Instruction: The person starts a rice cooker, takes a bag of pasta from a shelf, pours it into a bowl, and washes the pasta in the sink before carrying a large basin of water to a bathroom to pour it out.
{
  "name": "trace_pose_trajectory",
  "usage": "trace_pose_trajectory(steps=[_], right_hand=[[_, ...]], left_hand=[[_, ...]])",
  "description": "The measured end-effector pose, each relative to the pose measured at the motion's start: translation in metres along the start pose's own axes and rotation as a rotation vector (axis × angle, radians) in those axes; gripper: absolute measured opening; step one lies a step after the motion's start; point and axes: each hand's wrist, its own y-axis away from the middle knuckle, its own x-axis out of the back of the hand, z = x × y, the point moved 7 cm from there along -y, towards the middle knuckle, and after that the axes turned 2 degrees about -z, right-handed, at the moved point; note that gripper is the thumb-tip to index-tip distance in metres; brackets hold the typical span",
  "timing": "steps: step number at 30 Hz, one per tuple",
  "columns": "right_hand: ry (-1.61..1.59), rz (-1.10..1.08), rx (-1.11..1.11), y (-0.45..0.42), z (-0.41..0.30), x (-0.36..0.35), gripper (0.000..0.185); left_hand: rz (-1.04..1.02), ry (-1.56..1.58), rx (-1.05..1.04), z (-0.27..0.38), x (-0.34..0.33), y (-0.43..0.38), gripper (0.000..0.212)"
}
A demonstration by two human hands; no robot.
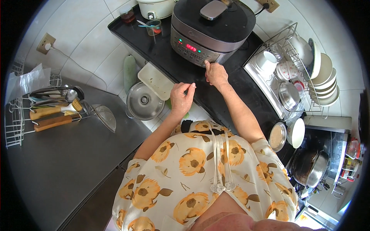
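Note:
A dark multicooker (214, 31) with a black lid stands on the black counter before me. Red digits glow on its front panel, with small green lights around them. My right hand (216, 73) reaches to the lower right of that panel. One digit is extended against it and the other fingers curl in; nothing is held. To the left, my left hand (182, 96) hovers near the counter's front edge, holding nothing, its thumb apart from the bent fingers. Below and left of it are a cream plastic tray (156, 80) and a lidded steel pot (144, 101).
A wire dish rack (289, 72) with bowls and plates stands right. Left of the multicooker are a white slow cooker (157, 8), a glass jar (127, 14) and a cup with utensils (153, 27). A strainer (104, 117) hangs over the grey worktop (86, 161).

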Motion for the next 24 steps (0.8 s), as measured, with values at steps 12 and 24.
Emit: trace_pose_trajectory(steps=[12, 24], right_hand=[[0.071, 0.091, 0.066, -0.008, 0.006, -0.002, 0.058], [0.067, 0.035, 0.028, -0.005, 0.001, -0.001, 0.059]], left_hand=[[-0.022, -0.002, -0.009, 0.005, -0.004, -0.003, 0.019], [0.003, 0.011, -0.022, 0.002, -0.004, -0.002, 0.018]])
